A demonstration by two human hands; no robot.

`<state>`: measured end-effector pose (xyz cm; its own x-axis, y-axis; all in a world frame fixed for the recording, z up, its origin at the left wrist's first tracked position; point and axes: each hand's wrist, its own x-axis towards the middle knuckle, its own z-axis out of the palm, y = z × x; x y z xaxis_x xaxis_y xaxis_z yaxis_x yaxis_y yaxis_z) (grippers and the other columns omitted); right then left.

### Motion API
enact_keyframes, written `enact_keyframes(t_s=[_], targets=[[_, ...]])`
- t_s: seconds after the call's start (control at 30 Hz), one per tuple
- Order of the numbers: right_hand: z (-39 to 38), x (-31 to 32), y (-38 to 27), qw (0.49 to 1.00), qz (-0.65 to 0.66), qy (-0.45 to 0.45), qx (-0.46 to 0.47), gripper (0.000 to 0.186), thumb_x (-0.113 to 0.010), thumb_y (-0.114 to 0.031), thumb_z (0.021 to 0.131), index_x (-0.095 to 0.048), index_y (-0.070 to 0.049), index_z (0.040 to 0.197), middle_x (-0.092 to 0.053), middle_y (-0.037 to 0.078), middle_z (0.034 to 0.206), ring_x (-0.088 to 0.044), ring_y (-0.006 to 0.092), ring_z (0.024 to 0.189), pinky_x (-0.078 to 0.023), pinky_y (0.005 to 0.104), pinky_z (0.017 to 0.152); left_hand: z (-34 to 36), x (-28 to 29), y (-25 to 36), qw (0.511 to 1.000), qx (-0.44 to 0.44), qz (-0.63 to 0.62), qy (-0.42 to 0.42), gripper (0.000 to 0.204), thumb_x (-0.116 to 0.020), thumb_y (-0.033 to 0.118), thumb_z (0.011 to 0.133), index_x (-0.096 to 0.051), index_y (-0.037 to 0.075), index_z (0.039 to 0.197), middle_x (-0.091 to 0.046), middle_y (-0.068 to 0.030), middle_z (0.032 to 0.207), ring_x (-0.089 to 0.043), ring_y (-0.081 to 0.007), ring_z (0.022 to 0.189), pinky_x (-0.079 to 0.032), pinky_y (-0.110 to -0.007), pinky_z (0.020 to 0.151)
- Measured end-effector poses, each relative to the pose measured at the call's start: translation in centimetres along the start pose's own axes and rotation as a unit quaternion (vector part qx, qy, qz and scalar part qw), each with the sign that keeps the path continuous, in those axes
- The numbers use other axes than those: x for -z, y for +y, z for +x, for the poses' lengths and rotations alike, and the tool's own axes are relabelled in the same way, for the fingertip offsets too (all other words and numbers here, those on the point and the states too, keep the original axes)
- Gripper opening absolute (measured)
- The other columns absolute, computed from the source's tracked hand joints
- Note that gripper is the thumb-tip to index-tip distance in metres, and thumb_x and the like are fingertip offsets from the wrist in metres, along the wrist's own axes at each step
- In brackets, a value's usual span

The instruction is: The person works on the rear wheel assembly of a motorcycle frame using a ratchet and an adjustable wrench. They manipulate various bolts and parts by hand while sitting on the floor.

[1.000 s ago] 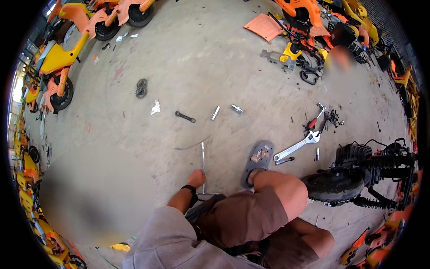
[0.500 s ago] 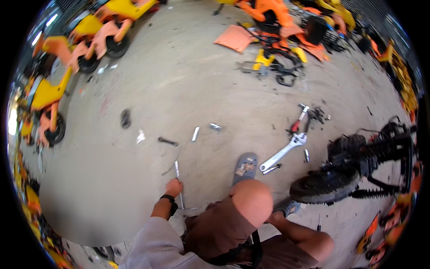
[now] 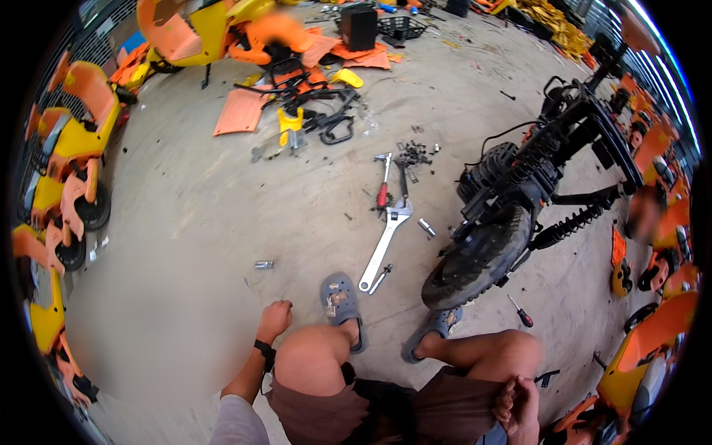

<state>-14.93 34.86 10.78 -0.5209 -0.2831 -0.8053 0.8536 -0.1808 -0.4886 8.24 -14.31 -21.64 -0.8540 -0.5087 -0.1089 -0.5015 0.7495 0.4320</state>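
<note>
My left hand (image 3: pixel 276 317), with a dark band on its wrist, is closed low over the floor beside my left knee. What its fingers hold, if anything, I cannot make out, since a blurred patch covers the area to its left. Just beyond it lies a short chrome socket (image 3: pixel 264 264). By my right thigh, my right hand (image 3: pixel 517 404) has its palm partly showing and its fingers loosely bent, with nothing visible in them. In front of my feet lie a large adjustable wrench (image 3: pixel 386 245), a red-handled ratchet (image 3: pixel 383 194), a socket extension (image 3: pixel 380 279) and a long socket (image 3: pixel 426 227).
A partly stripped black scooter frame (image 3: pixel 564 163) with its wheel (image 3: pixel 478 263) stands at my right. A screwdriver (image 3: pixel 525 317) lies near my right knee. Small bolts (image 3: pixel 415 154) are scattered beyond the wrench. Removed body panels (image 3: pixel 241 111) and yellow-orange scooters (image 3: pixel 85 104) surround the floor.
The view has swung right, bringing my right hand and more of the black frame into sight. The T-shaped bar at my left hand earlier no longer shows.
</note>
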Motion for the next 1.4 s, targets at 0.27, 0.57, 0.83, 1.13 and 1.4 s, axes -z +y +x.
enact_keyframes(t_s=[0.27, 0.57, 0.83, 1.13, 1.4], targets=[[-2.0, -5.3, -1.6, 0.98, 0.171, 0.059, 0.079, 0.033, -0.043, -0.033, 0.099, -0.053, -0.009, 0.078, -0.032, -0.003, 0.045, -0.026, 0.0096, 0.032, -0.025, 0.0234, 0.031, 14.9, 5.2, 7.1, 0.947, -0.25, 0.162, -0.116, 0.013, -0.057, 0.017, 0.08, -0.06, 0.005, 0.083, -0.064, -0.0138, 0.079, -0.062, -0.0316, 0.081, -0.052, -0.044, 0.067], [-0.9, -3.5, -1.9, 0.975, 0.184, 0.095, 0.084, 0.044, -0.039, -0.043, 0.097, -0.057, -0.009, 0.077, -0.03, -0.002, 0.039, -0.024, 0.0114, 0.028, -0.023, 0.0256, 0.028, 39.0, -3.2, 18.9, 0.987, -0.16, -0.022, -0.004, 0.037, -0.054, 0.018, 0.084, -0.053, 0.005, 0.119, -0.063, -0.0171, 0.087, -0.061, -0.0345, 0.082, -0.051, -0.045, 0.074], [0.4, -4.8, -4.1, 0.937, 0.225, 0.265, 0.019, 0.051, -0.033, -0.051, 0.097, -0.06, -0.009, 0.085, -0.033, 0.001, 0.044, -0.03, 0.0148, 0.031, -0.025, 0.0285, 0.03, 48.4, -10.9, 22.6, 0.996, -0.088, 0.003, -0.021, 0.061, -0.061, 0.017, 0.081, -0.041, 0.007, 0.137, -0.065, -0.0225, 0.085, -0.061, -0.0369, 0.084, -0.051, -0.045, 0.076], [1.4, -6.4, -3.8, 0.932, 0.271, 0.183, 0.154, 0.035, -0.046, -0.04, 0.091, -0.06, -0.008, 0.091, -0.033, -0.001, 0.048, -0.031, 0.012, 0.037, -0.029, 0.0259, 0.038, 46.9, -12.5, 22.4, 0.98, -0.087, 0.004, -0.181, 0.055, -0.065, 0.035, 0.076, -0.06, 0.014, 0.125, -0.062, -0.0221, 0.118, -0.053, -0.0375, 0.116, -0.035, -0.047, 0.104], [1.3, -2.6, -4.6, 0.935, 0.308, 0.158, 0.079, 0.035, -0.045, -0.043, 0.093, -0.057, -0.011, 0.087, -0.033, -0.004, 0.045, -0.03, 0.0093, 0.032, -0.029, 0.0256, 0.034, 48.1, -12.4, 24.8, 0.991, 0.043, -0.101, -0.077, 0.052, -0.069, 0.021, 0.074, -0.056, 0.014, 0.124, -0.06, -0.0219, 0.112, -0.053, -0.0405, 0.11, -0.042, -0.05, 0.094]])
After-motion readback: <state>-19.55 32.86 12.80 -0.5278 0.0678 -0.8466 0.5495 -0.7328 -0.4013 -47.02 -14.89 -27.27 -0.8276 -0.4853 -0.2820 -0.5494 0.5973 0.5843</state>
